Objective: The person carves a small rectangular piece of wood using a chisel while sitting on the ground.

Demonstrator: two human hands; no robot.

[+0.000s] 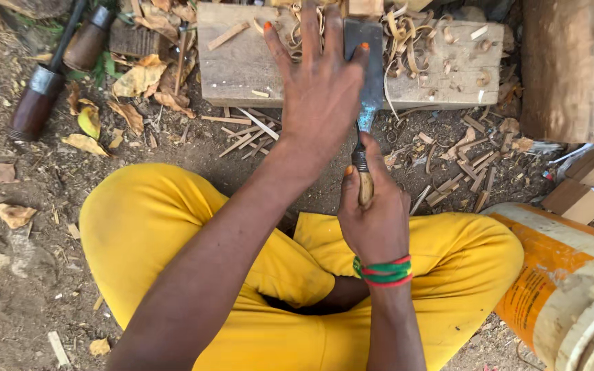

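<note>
The right hand [377, 220] is nearest, clenched round the wooden handle of a chisel [366, 103], thumb lying up along the handle, a green and red wristband [383, 271] just behind it. Ahead of those fingers the chisel's broad flat blade lies face down on a plank [242, 69] on the ground. The left hand [321, 82] is spread flat over the plank, fingers released and splayed; its outermost finger and the edge of the palm press against the left side of the blade, steadying it, gripping nothing. Judging by the curled shavings [414, 41] heaped beyond and to the right of the fingertips, this looks like the paring step, with the blade set low and ready to be driven forward. The next push seems to call for firm pressure from the right hand while the left keeps the blade flat and its fingertips out of the cutting edge's path. There is open plank left of the left hand; the plank's near edge sits just under the left wrist. A log [572, 69] stands off to the right, a bucket [572, 282] crowds the right knee, and two dark-handled tools [36, 103] lie well to the left.
</note>
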